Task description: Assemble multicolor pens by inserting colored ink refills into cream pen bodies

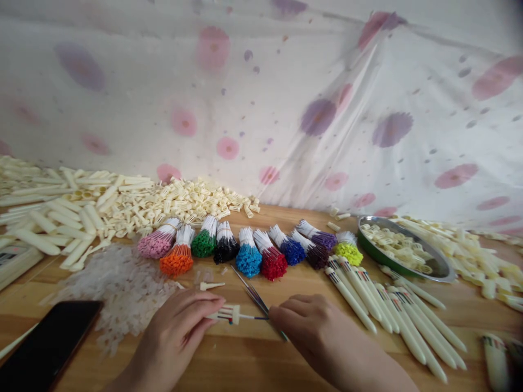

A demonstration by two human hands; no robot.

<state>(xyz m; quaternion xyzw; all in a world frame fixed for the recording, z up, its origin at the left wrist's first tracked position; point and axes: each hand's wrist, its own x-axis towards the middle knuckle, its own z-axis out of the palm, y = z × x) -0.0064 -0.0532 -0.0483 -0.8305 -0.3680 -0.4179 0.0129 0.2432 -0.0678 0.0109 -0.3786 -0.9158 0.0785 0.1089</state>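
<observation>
My left hand (180,329) is closed on a cream slotted pen barrel part (229,313), with small coloured bits showing at its slots. My right hand (306,326) pinches the dark end of a thin pen refill (254,317), whose white end meets the barrel part's open end. A pair of metal tweezers (251,291) lies on the table just behind the refill, partly covered by my right hand. Behind both hands stand bundles of refills, among them orange (176,253), light blue (248,253), red (270,256) and dark blue (288,245). A small cream plunger-like piece (211,285) lies behind my left hand.
Assembled multicolour pens (398,321) lie at the right, near a metal dish (443,270) of cream parts. Cream barrels (61,220) and small parts are heaped at the left. Clear plastic bits (118,294) and a black phone (49,343) lie nearer. A patterned plastic sheet (253,109) hangs behind.
</observation>
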